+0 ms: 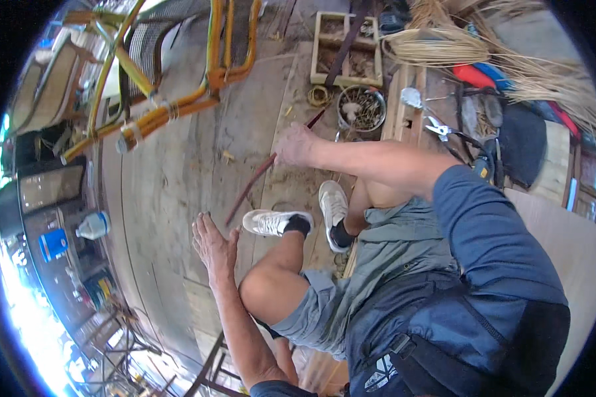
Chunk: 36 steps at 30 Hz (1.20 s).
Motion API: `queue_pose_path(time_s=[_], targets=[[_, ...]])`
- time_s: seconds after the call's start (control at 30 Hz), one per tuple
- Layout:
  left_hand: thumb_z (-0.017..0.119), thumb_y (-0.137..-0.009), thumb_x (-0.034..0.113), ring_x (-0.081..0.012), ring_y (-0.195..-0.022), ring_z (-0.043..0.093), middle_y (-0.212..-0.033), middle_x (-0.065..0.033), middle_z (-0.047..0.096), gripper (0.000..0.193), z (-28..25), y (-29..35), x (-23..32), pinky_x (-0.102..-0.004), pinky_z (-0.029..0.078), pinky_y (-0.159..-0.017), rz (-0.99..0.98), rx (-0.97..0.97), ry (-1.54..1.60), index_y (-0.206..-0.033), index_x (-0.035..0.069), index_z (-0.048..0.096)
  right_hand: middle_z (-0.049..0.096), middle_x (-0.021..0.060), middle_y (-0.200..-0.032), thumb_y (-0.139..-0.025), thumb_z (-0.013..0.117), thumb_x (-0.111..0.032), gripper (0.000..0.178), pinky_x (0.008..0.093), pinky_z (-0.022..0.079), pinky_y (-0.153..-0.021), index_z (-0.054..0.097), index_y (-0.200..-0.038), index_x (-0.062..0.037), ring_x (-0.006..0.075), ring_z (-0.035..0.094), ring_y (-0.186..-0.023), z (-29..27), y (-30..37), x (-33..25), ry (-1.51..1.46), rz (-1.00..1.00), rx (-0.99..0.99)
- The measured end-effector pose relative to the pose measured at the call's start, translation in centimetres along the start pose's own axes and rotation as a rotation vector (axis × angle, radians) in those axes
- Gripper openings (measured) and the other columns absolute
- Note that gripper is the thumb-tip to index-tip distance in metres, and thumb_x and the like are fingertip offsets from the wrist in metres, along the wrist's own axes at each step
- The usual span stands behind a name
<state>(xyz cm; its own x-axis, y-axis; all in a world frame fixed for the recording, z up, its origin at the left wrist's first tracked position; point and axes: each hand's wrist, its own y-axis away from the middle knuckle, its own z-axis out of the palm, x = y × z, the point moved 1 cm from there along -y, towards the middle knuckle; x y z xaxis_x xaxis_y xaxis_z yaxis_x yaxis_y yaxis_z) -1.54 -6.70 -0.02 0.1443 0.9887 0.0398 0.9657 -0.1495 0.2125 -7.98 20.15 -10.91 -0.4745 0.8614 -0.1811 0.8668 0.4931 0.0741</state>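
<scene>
My right hand (295, 144) is closed around a long, thin, reddish-brown strip (249, 188). One end of the strip sticks out past the hand toward a metal bowl (361, 109) filled with small brown bits. Its other, slightly curved end reaches down close to my left hand (213, 246). That left hand is open, fingers stretched and thumb apart, and it holds nothing. Below the strip are my white shoes (269, 223) on the wooden floor (165, 198).
A frame of bent yellow-brown poles (172, 112) stands at the upper left. A divided wooden box (314, 49) lies beyond the bowl. Pliers (438, 129) and coiled pale cane strips (437, 47) are at the right. A white bottle (94, 225) stands far left.
</scene>
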Motion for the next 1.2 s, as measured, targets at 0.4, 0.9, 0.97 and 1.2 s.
queue_pose_path(time_s=[0.4, 0.9, 0.97, 1.2], targets=[[0.048, -0.09, 0.041, -0.0409, -0.073, 0.059, -0.078, -0.0236, 0.061, 0.043, 0.4, -9.7, 8.3, -0.0466, 0.045, -0.064, 0.022, -0.021, 0.245, -0.09, 0.0, 0.059, 0.065, 0.0122, -0.072, -0.089, 0.049, -0.042, 0.04, 0.0406, 0.049, -0.057, 0.064, -0.077, -0.0073, 0.0278, 0.064, -0.066, -6.8, 4.7, 5.2, -0.258, 0.449, 0.067], [0.042, -0.094, 0.048, -0.0067, -0.044, 0.036, -0.061, 0.0042, 0.044, 0.041, 0.6, -13.9, 9.9, -0.0231, 0.029, -0.039, -0.252, -0.499, 2.455, -0.09, 0.009, 0.051, 0.047, 0.0032, -0.06, -0.094, 0.042, -0.045, 0.04, 0.0335, 0.038, -0.042, 0.05, -0.086, -0.0072, 0.0155, 0.041, -0.043, -5.0, 0.0, 5.1, -2.379, 0.899, 0.082], [0.044, -0.095, 0.044, -0.008, -0.047, 0.037, -0.065, 0.0025, 0.044, 0.035, -0.6, -12.9, 10.9, -0.0237, 0.03, -0.042, -0.454, -0.413, 2.046, -0.095, 0.009, 0.05, 0.048, 0.0038, -0.062, -0.094, 0.044, -0.042, 0.037, 0.035, 0.04, -0.043, 0.051, -0.088, -0.0058, 0.0164, 0.043, -0.045, -2.2, -1.3, 7.2, -2.042, 0.95, 0.267], [0.046, -0.096, 0.034, -0.0088, -0.05, 0.044, -0.069, -0.0024, 0.049, 0.036, -6.2, -7.4, 10.8, -0.0222, 0.035, -0.045, -0.333, -0.15, 1.565, -0.106, 0.0, 0.049, 0.062, 0.0162, -0.078, -0.088, 0.054, -0.03, 0.032, 0.038, 0.051, -0.074, 0.058, -0.086, 0.002, 0.0298, 0.063, -0.077, -0.6, 2.5, 23.0, -1.23, 1.126, 0.464]])
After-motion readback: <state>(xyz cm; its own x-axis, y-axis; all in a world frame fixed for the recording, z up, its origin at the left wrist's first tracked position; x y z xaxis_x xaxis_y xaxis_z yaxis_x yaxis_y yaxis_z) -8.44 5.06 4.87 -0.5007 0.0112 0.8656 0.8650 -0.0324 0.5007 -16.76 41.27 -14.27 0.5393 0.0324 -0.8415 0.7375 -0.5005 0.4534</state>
